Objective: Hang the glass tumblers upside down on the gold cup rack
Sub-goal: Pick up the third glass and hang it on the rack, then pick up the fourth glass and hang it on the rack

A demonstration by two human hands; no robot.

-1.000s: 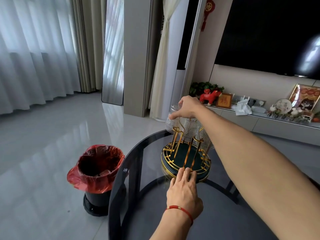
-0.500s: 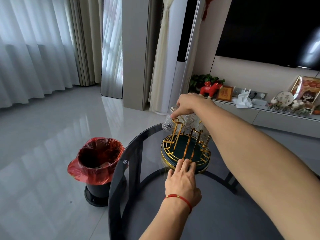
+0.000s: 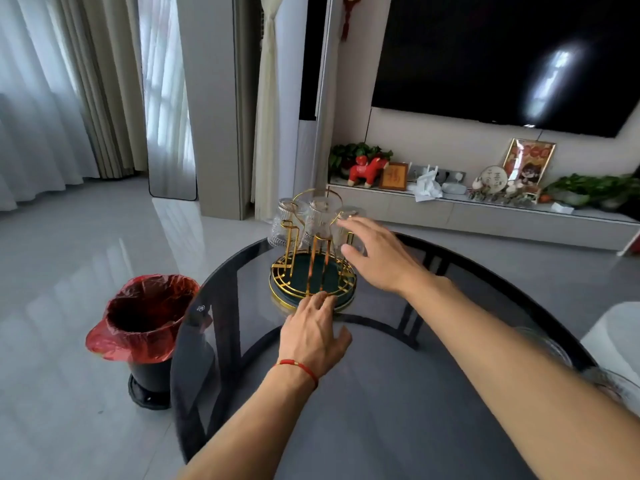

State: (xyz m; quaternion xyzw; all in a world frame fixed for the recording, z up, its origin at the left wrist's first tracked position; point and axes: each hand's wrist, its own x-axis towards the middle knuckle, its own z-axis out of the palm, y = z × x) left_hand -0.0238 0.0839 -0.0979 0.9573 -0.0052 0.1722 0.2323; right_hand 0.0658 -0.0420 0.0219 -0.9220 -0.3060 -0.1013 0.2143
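the rack (image 3: 313,275) stands on the round dark glass table (image 3: 398,393), at its far side, with three tumblers (image 3: 320,220) upside down on its gold prongs. my left hand (image 3: 311,336) lies flat on the table, fingers together, fingertips touching the near rim of the rack's base; it grips nothing. my right hand (image 3: 375,256) hangs over the rack's right side, fingers spread loose, empty. its fingertips are just at the rightmost tumbler (image 3: 348,225), but i cannot tell if they touch the glass. a bin (image 3: 145,327) with a red bag stands on the floor, left of the table.
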